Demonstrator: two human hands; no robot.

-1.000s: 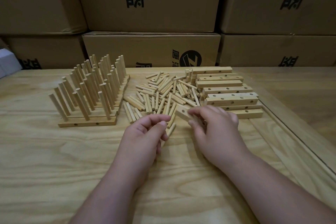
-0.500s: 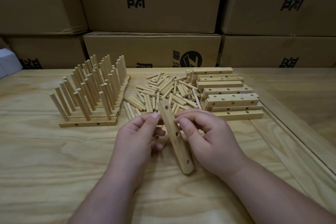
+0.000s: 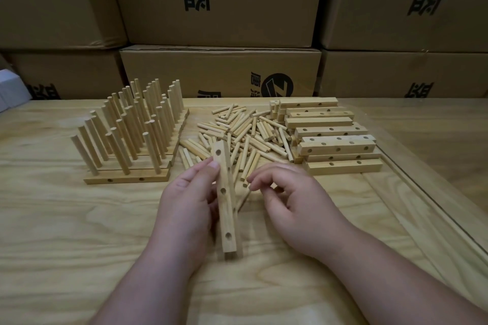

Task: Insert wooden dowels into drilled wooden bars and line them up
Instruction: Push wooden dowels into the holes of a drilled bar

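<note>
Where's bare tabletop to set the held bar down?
Bare table lies near of the finished row, left of the left hand; more near of the bar stack, beyond the right hand. The loose dowel pile crowds the middle.

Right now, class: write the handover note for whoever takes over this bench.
Left hand holds one drilled bar, all three visible holes empty. Right hand holds nothing, hovering beside the loose dowels.
Done: finished bars, dowels standing, lined up at left.
Left: fill the held bar, line it up, then work through the stack of undrilled-side bars at right.
</note>
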